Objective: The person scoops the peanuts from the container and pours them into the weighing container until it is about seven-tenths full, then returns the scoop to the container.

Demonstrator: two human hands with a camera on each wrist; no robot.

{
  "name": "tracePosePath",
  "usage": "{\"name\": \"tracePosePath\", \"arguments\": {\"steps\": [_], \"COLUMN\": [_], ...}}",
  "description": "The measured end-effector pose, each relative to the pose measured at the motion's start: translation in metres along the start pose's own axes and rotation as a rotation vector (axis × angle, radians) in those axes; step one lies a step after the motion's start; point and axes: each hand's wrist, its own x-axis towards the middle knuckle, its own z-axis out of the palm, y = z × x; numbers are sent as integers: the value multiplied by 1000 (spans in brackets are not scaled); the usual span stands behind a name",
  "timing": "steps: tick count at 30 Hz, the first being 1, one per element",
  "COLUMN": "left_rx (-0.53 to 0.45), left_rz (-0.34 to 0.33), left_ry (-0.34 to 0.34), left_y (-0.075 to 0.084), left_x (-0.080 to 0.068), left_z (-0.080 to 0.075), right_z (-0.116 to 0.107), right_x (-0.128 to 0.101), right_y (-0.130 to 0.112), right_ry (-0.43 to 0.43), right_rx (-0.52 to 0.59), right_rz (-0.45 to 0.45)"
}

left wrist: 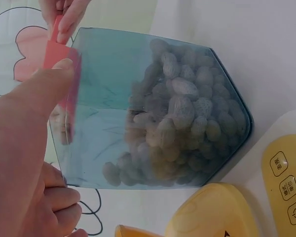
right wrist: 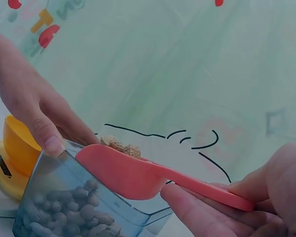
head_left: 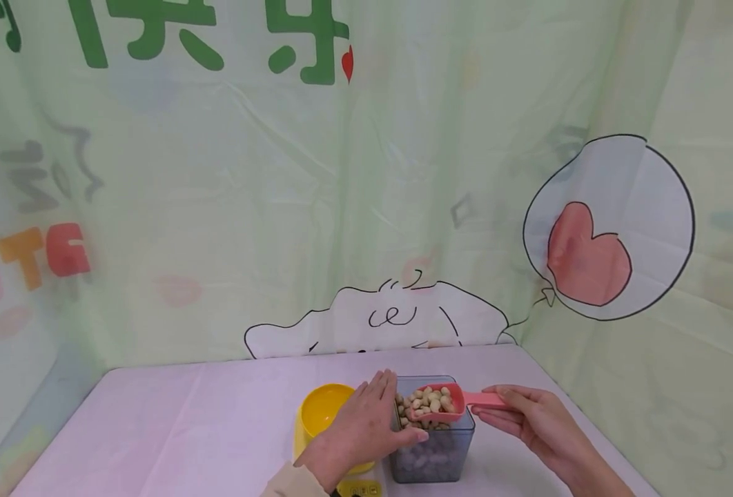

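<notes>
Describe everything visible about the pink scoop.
The pink scoop looks like smooth plastic: a rounded bowl with a flat, straight handle. It is heaped with peanuts in the shell and held roughly level over the open top of the clear container. The right hand pinches the handle's end; the left hand steadies the container, its thumb close to the bowl.

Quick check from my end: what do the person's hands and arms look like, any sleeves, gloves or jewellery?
Both hands are bare, with no gloves. The left hand ends in a beige sleeve cuff at the wrist. The right hand shows a bare forearm with no sleeve in view. No rings, watch or markings are visible on either.
</notes>
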Motion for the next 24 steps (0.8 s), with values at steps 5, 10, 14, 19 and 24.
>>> {"name": "tracePosePath", "arguments": {"steps": [5, 10, 14, 19, 24], "left_rx": [-85, -130, -121, -104, -39], "left_rz": [-12, 0, 11, 27, 20], "left_ry": [1, 46, 81, 93, 121], "left_y": [-4, -9, -15, -28, -44], "left_x": [-2, -7, -12, -18, -25], "left_z": [5, 5, -1, -9, -16], "right_z": [4, 10, 16, 19, 26], "right_x": [1, 3, 4, 5, 8], "right_y": [-6, -11, -14, -17, -16], "right_ry": [-40, -34, -16, -71, -132], "right_rx": [24, 28, 25, 66, 97], "right_rz": [-11, -7, -8, -11, -6]}}
